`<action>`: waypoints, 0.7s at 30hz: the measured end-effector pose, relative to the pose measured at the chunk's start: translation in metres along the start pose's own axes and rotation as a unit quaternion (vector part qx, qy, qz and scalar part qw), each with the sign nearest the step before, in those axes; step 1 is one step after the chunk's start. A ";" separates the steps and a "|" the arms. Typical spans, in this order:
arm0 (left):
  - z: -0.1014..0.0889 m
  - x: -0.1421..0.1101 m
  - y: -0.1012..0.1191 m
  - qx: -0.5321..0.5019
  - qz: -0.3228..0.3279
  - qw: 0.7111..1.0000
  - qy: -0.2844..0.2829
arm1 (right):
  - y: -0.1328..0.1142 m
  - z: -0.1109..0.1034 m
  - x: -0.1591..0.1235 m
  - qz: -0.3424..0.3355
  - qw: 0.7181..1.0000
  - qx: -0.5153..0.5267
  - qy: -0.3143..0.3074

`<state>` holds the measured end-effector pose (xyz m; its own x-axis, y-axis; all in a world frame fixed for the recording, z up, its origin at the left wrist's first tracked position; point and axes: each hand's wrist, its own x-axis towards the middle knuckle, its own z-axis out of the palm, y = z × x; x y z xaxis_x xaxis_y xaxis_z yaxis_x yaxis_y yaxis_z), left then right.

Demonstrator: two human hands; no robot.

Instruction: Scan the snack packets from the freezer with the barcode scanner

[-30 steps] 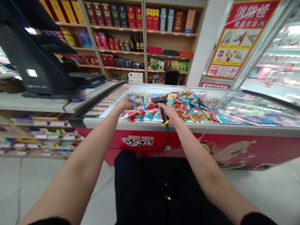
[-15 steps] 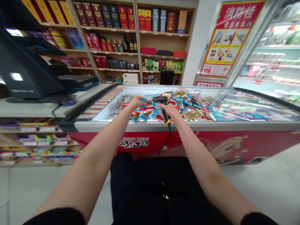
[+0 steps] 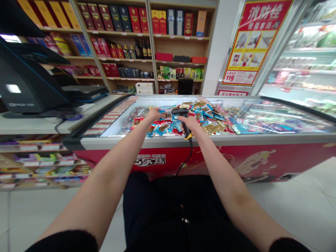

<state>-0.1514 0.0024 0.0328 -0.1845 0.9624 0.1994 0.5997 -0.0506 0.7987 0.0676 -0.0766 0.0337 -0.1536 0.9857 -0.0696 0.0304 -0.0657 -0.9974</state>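
My right hand is wrapped round the handle of a black and yellow barcode scanner, whose head points left. A cable hangs from the scanner's grip down the front of the freezer. My left hand pinches a small blue and brown snack packet just left of the scanner's head. Part of the packet is covered by the fingers, and its print is too small to read. Beneath both hands lies a pile of blue, red and gold packets inside the chest freezer.
At the left, a counter carries a dark checkout machine. Shelves with boxes and bottles stand behind the freezer. A glass lid covers the freezer's right part, and a lit cooler stands at the far right.
My view has shifted slightly. The packet in my left hand looks a little turned, beside the scanner's head. Both hands keep their hold.
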 end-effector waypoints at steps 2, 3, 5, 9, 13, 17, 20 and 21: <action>0.000 0.000 -0.001 -0.001 -0.001 1.000 0.001 | 0.001 0.000 0.000 -0.002 1.000 0.004 0.001; 0.001 0.000 -0.001 -0.003 -0.005 1.000 0.006 | 0.001 0.000 0.000 -0.002 1.000 0.008 0.003; 0.004 0.002 -0.001 -0.025 -0.023 0.999 0.019 | 0.000 -0.001 0.000 -0.003 1.000 0.016 0.009; 0.017 0.007 0.000 -0.134 -0.079 0.987 0.049 | -0.001 -0.003 -0.001 -0.003 1.000 0.024 0.020; 0.026 0.007 0.001 -0.053 -0.094 0.993 0.045 | 0.000 -0.006 -0.001 -0.001 0.999 0.020 0.025; 0.017 0.001 0.002 0.065 -0.074 0.995 0.035 | 0.003 -0.007 0.000 -0.005 0.999 0.024 0.026; 0.001 -0.004 -0.002 0.105 -0.053 0.992 0.036 | 0.006 -0.004 0.002 -0.008 0.999 0.030 0.022; -0.005 -0.005 -0.004 0.118 -0.047 0.991 0.038 | 0.006 -0.002 0.002 -0.005 0.999 0.030 0.019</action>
<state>-0.1566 -0.0039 0.0309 -0.3009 0.9364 0.1805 0.7414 0.1107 0.6619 0.0697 -0.0743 0.0273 -0.1164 0.9914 -0.0591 -0.0297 -0.0630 -0.9976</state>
